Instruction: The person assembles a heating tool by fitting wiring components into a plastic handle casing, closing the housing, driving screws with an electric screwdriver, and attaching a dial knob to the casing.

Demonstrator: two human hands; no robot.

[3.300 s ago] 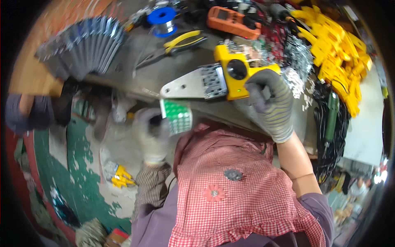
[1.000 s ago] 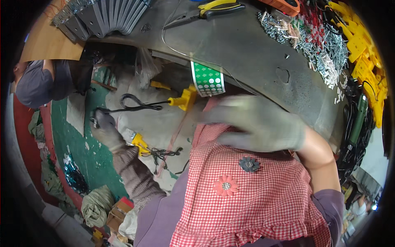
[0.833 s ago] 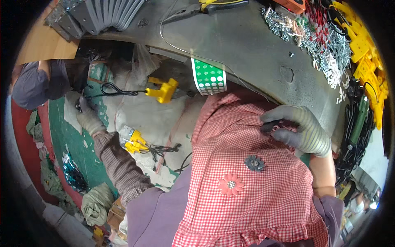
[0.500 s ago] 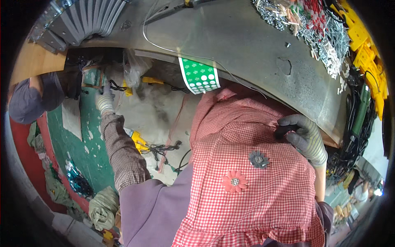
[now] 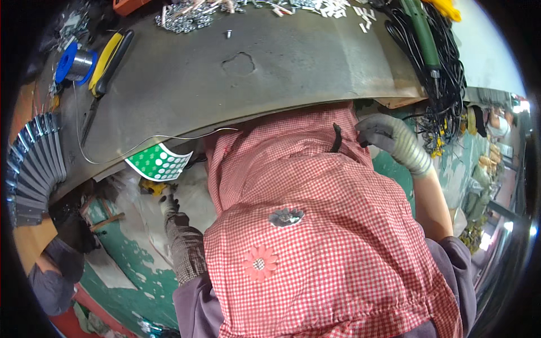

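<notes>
Below the bench edge, my left hand [image 5: 169, 205] reaches down in a dark-tipped glove. Its small, partly seen fingers look apart, with nothing visible in them. Nearest it is a yellow part [image 5: 153, 187] on the floor. A green sheet of round stickers [image 5: 159, 163] hangs over the bench edge just above. My right hand [image 5: 389, 138], in a grey striped glove, is beside my red checked apron [image 5: 315, 186]. Its fingers are loosely bent, and I see nothing held in them. A short black strip [image 5: 336, 138] lies on the apron close by.
On the metal bench [image 5: 186, 73] are a blue spool of wire [image 5: 75, 63], yellow-and-black pliers [image 5: 110, 63], and small metal parts [image 5: 189, 16]. A green-handled tool [image 5: 422, 36] lies on black cables [image 5: 451, 67] at right. Stacked metal brackets [image 5: 36, 169] and another person [image 5: 53, 281] are at left.
My view has swung to the right, so the bench things sit further left. My left arm shows shorter, its hand now nearer the apron. My right hand has stayed near the apron's side.
</notes>
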